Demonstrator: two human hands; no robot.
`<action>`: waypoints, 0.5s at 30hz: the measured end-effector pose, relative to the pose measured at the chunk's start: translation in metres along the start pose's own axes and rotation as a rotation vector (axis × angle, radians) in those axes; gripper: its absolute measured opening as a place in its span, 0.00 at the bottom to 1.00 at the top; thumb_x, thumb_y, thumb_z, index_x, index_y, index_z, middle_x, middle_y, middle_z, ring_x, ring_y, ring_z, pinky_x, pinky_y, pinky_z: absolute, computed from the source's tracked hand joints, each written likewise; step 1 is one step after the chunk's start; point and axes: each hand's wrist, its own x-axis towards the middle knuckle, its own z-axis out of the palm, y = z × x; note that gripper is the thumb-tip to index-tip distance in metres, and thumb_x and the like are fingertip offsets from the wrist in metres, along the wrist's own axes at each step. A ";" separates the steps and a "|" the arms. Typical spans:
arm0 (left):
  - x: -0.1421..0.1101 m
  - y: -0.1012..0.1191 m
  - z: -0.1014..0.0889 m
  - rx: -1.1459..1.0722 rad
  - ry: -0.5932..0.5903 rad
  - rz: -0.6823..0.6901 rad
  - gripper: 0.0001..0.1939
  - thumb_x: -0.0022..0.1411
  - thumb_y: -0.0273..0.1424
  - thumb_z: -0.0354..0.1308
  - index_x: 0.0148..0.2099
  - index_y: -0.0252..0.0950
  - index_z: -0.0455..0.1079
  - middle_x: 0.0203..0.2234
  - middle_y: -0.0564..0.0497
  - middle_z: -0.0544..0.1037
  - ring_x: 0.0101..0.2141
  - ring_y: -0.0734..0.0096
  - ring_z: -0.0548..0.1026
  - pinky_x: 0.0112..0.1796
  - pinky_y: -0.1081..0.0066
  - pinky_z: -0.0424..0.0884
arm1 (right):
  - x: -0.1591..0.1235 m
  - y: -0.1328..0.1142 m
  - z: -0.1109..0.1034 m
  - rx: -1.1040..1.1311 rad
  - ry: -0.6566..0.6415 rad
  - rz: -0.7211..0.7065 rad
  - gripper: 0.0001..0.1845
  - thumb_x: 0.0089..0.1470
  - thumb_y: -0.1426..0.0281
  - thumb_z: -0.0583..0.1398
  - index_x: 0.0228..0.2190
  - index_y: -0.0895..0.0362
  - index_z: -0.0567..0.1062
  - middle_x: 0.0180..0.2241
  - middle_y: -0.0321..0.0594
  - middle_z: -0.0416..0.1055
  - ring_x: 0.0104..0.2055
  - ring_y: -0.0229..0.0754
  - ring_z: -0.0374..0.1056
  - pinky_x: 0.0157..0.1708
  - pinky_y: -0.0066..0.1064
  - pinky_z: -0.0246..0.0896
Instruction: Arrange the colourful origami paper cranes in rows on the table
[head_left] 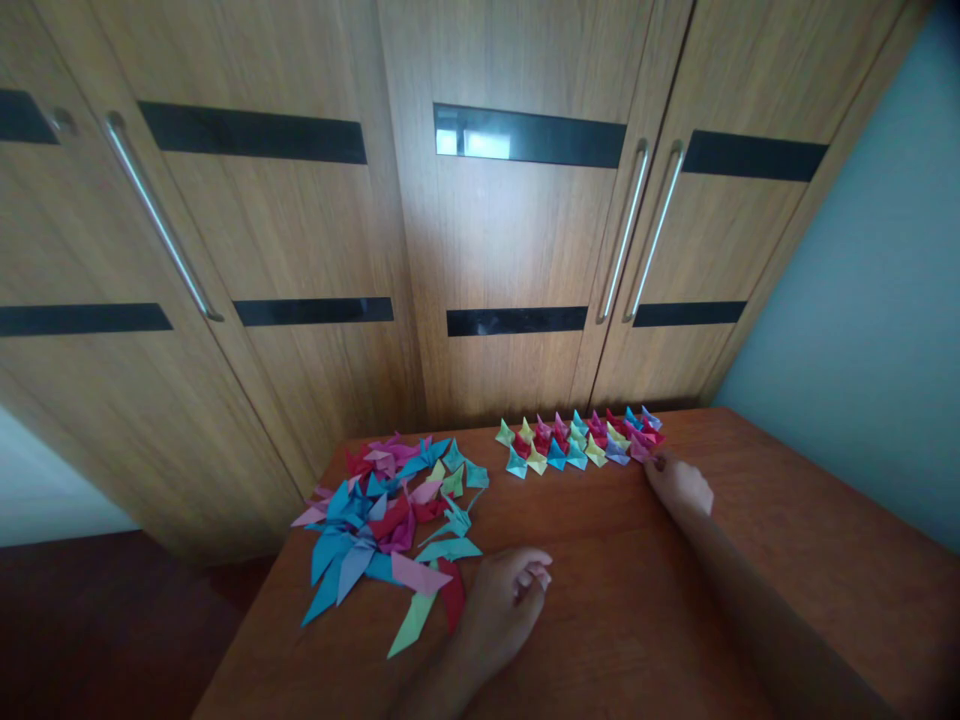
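Observation:
At the right end of the rows of small folded paper pieces (556,455), my right hand (679,485) pinches a pink origami piece (640,447) at the table's far side. These small pieces stand close together in rows, in green, yellow, pink, red, blue and purple. My left hand (506,605) rests over the table with its fingers curled in, and nothing shows in them. Beside it, on the left, lies a loose pile of origami cranes (360,540) in blue, pink, red and green. A red folded paper (451,590) lies right by my left hand.
The brown wooden table (600,600) reaches up to a wooden wardrobe (495,240) with metal handles and dark strips. A pale blue wall (862,330) stands on the right. Dark floor (112,620) shows past the table's left edge.

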 end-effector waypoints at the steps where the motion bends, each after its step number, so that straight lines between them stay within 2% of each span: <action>1: 0.000 0.000 0.000 -0.004 -0.003 -0.001 0.14 0.56 0.25 0.50 0.43 0.37 0.72 0.32 0.51 0.78 0.31 0.72 0.74 0.34 0.74 0.68 | 0.000 -0.001 0.000 -0.002 0.003 -0.001 0.24 0.54 0.54 0.50 0.46 0.52 0.73 0.39 0.52 0.73 0.42 0.56 0.70 0.37 0.41 0.63; 6: 0.000 0.002 -0.001 -0.019 -0.029 -0.003 0.14 0.55 0.24 0.50 0.43 0.36 0.72 0.31 0.51 0.77 0.31 0.73 0.73 0.34 0.74 0.68 | 0.000 -0.005 0.001 0.003 0.013 -0.007 0.25 0.53 0.55 0.51 0.48 0.52 0.72 0.40 0.53 0.73 0.42 0.55 0.70 0.38 0.41 0.63; 15: -0.001 0.005 -0.001 -0.021 -0.008 -0.008 0.15 0.55 0.23 0.51 0.43 0.36 0.72 0.33 0.51 0.78 0.32 0.73 0.73 0.34 0.75 0.67 | 0.001 -0.006 0.002 -0.005 -0.005 -0.013 0.24 0.54 0.54 0.50 0.46 0.51 0.72 0.39 0.51 0.73 0.41 0.54 0.70 0.36 0.40 0.63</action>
